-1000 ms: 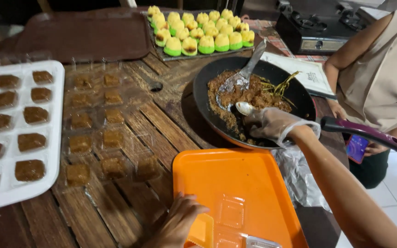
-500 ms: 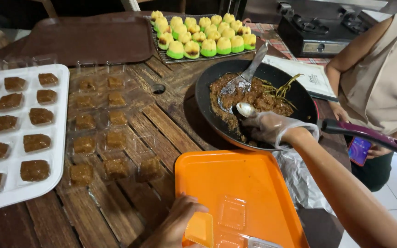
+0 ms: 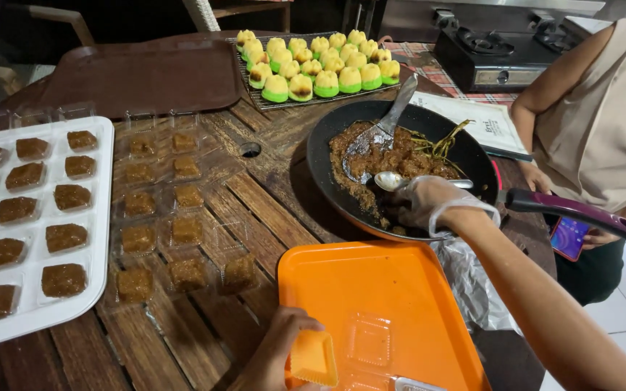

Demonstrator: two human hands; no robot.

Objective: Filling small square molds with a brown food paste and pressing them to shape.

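Observation:
My right hand (image 3: 432, 204), in a thin clear glove, holds a metal spoon (image 3: 391, 179) over the black pan (image 3: 327, 174) of brown crumbly filling (image 3: 400, 156). A metal spatula (image 3: 389, 119) rests in the same pan. My left hand (image 3: 284, 355) holds a small clear plastic cup (image 3: 314, 357) at the near edge of the orange tray (image 3: 393, 289). Another clear cup (image 3: 369, 339) lies on that tray.
Clear cups of brown sweet (image 3: 182, 232) stand in rows on the wooden table (image 3: 255, 210), more on a white tray (image 3: 99, 217) at left. Green-and-yellow cakes (image 3: 320, 69) sit on a rack behind. A seated person (image 3: 603, 123) holds a phone (image 3: 568, 237) at right.
My left hand has come up into view at the orange tray with a plastic cup. My right hand with the spoon stays at the pan's near side.

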